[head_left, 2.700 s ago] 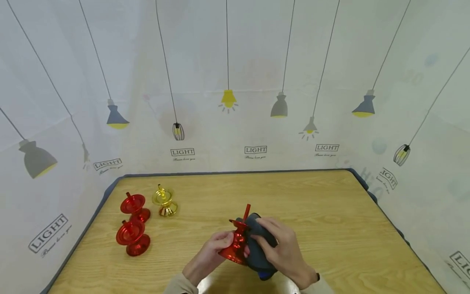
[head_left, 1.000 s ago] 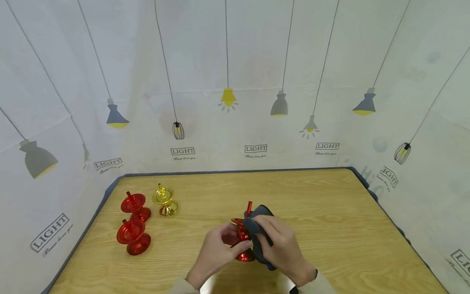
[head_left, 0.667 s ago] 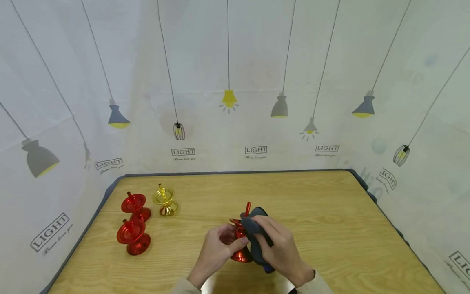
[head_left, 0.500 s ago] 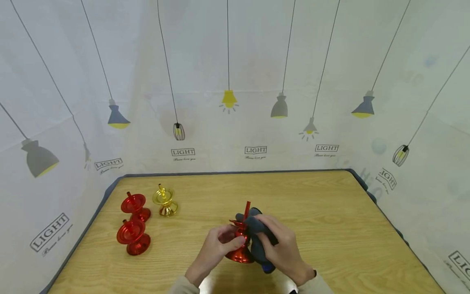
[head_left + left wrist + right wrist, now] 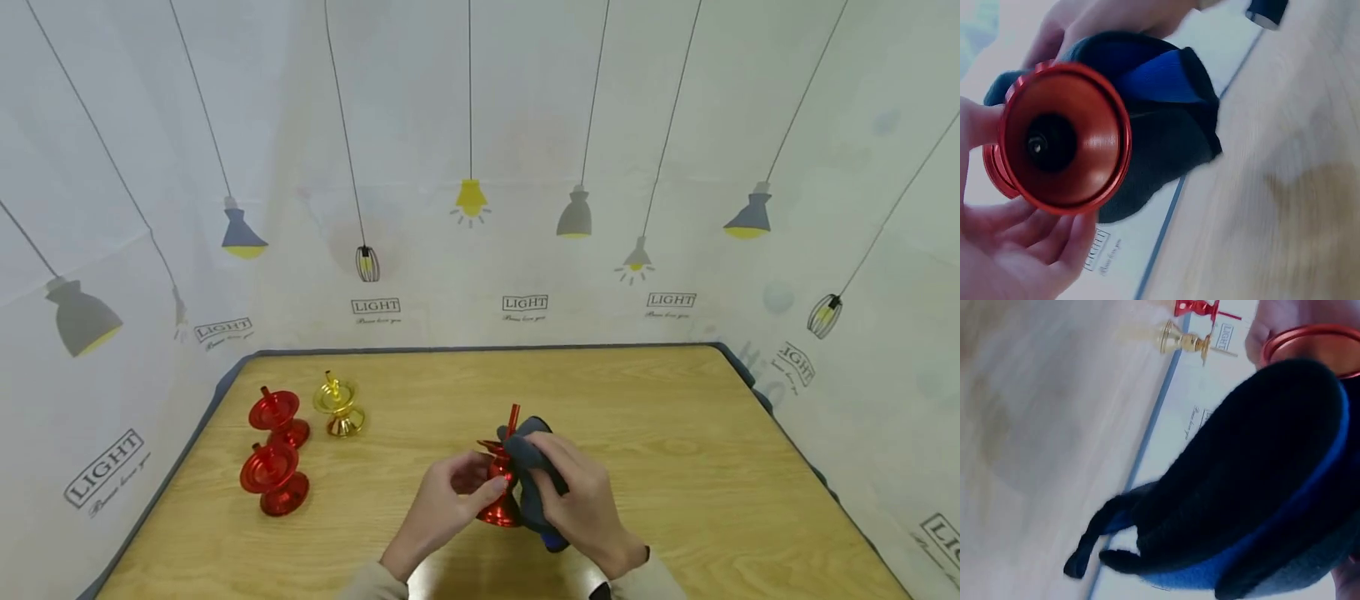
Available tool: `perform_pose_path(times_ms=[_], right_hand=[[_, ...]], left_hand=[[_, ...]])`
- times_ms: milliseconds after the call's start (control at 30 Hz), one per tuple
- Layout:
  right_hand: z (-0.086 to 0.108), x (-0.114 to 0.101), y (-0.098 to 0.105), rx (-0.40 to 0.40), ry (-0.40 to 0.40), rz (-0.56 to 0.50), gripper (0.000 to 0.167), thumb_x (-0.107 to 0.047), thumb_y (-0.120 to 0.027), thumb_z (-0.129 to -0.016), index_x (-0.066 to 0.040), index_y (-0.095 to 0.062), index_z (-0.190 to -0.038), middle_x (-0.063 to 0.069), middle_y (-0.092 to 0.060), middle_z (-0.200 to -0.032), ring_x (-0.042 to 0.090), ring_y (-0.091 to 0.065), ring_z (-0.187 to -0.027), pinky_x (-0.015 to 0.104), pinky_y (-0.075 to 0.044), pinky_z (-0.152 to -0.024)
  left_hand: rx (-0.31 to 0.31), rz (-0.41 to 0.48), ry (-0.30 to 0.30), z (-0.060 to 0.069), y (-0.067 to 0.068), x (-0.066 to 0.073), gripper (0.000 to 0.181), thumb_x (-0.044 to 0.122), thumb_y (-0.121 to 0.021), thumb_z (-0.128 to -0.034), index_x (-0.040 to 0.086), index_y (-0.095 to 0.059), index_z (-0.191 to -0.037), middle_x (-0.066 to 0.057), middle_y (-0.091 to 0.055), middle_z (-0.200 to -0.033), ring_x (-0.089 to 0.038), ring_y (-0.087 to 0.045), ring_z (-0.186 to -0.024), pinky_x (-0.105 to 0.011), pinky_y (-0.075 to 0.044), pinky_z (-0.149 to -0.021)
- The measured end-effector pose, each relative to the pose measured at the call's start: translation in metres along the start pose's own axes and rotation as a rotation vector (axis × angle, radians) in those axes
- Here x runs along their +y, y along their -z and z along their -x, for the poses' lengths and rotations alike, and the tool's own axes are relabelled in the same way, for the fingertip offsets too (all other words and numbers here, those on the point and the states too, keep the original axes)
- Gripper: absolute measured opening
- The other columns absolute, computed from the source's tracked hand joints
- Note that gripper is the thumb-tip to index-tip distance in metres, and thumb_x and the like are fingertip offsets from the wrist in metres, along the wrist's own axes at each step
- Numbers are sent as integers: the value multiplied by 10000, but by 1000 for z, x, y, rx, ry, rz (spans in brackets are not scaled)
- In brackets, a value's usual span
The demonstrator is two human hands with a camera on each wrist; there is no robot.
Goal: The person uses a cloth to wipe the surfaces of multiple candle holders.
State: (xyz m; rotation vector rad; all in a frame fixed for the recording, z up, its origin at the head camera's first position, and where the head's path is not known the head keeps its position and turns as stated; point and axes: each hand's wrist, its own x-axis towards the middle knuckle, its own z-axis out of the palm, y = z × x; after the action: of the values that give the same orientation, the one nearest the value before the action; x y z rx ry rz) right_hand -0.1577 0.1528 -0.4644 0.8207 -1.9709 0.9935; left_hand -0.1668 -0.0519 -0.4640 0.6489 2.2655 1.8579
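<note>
Toward the tabletop (image 5: 712, 467)'s near edge, the left hand (image 5: 441, 502) grips the holder (image 5: 501, 512); the right hand (image 5: 583, 498) pinches the cloth (image 5: 532, 502) against it. Presumably light, rigid, slippery: hold around the middle.

Light wood-grain table (image 5: 675, 433) here, bordered by a dark bluish strip (image 5: 228, 380). Over on the left, a front red stand (image 5: 283, 495) and a rear red stand (image 5: 291, 433) are parked upright, with a gold stand (image 5: 345, 422) placed just right of the rear one. Whether the two reds are touching can't really be made out from this angle.
</note>
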Motion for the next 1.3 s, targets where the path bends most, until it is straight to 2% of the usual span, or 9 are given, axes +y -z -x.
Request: perform_pose_path(times_ms=[133, 367, 533, 667, 800, 900, 1033, 1133, 1300], right_hand=[[-4, -3, -1, 4, 62, 62, 297, -221, -546, -1046, 9, -686, -1171, 147, -721, -1078, 305, -726, -957, 191, -520, -972], [-2, -4, -1, 18, 39, 10, 295, -223, -562, -1040, 10, -684, -1173, 152, -723, -1075, 312, -728, -959, 165, -491, -1002], [2, -1, -1, 31, -7, -85, 266, -45, -698, -949, 22, -679, -1206, 182, -725, -1092, 309, -723, -982, 169, -496, -996], [4, 1, -2, 50, -32, -147, 475, 181, -752, -766, 18, -682, -1206, 178, -729, -1087, 259, -723, -996, 177, -510, -978], [5, 2, -3, 64, -41, -179, 503, 199, -768, -733, 16, -687, -1194, 170, -732, -1080, 224, -718, -1012, 186, -518, -969], [6, 3, -3, 61, -35, -174, 487, 184, -775, -740, 10, -690, -1187, 160, -734, -1073, 227, -721, -999, 185, -523, -960], [4, 3, 0, 45, -6, -120, 309, 41, -741, -881, 11, -690, -1185, 163, -736, -1073, 273, -731, -972, 174, -513, -972], [0, 2, 3, 34, 22, -53, 243, -139, -645, -999, 19, -689, -1178, 172, -732, -1076, 308, -730, -966, 171, -500, -992], [-6, 0, 4, 18, 74, 38, 287, -220, -561, -1041, 7, -692, -1158, 141, -725, -1052, 297, -729, -929, 189, -524, -964]], left_hand=[[135, -96, 23, 1, -8, 5, 272, 352, -810, -873, 159, -721, -1044, -5, -734, -925, -82, -695, -806, -261, -579, -761], [154, -78, 27, 2, -7, 7, 275, 299, -830, -857, 96, -744, -1022, -67, -748, -939, -103, -702, -814, -269, -579, -761], [36, 51, 13, -1, 0, 0, 224, 209, -749, -931, 21, -738, -1051, -133, -746, -961, -94, -703, -799, -265, -577, -757], [-79, 212, 24, -1, 5, -8, 342, 229, -684, -981, -70, -688, -1147, -50, -737, -969, -82, -695, -837, -256, -570, -779], [-177, 355, 26, -1, 8, -15, 498, 278, -633, -1014, -148, -594, -1269, 60, -723, -1025, -75, -696, -919, -248, -567, -820], [-210, 370, 25, -1, 7, -17, 505, 276, -601, -1032, -163, -575, -1280, 44, -715, -1043, -71, -698, -918, -242, -572, -800], [-165, 269, 39, 0, 4, -11, 433, 255, -587, -1039, -122, -615, -1251, -95, -713, -1079, -72, -686, -915, -232, -563, -796], [-75, 163, 61, 0, -2, -4, 376, 249, -633, -1013, -63, -648, -1221, -152, -701, -1063, -93, -672, -902, -231, -554, -809], [84, 38, 87, 0, -13, 5, 289, 257, -766, -916, 25, -690, -1070, -76, -700, -930, -114, -670, -812, -235, -558, -760]])
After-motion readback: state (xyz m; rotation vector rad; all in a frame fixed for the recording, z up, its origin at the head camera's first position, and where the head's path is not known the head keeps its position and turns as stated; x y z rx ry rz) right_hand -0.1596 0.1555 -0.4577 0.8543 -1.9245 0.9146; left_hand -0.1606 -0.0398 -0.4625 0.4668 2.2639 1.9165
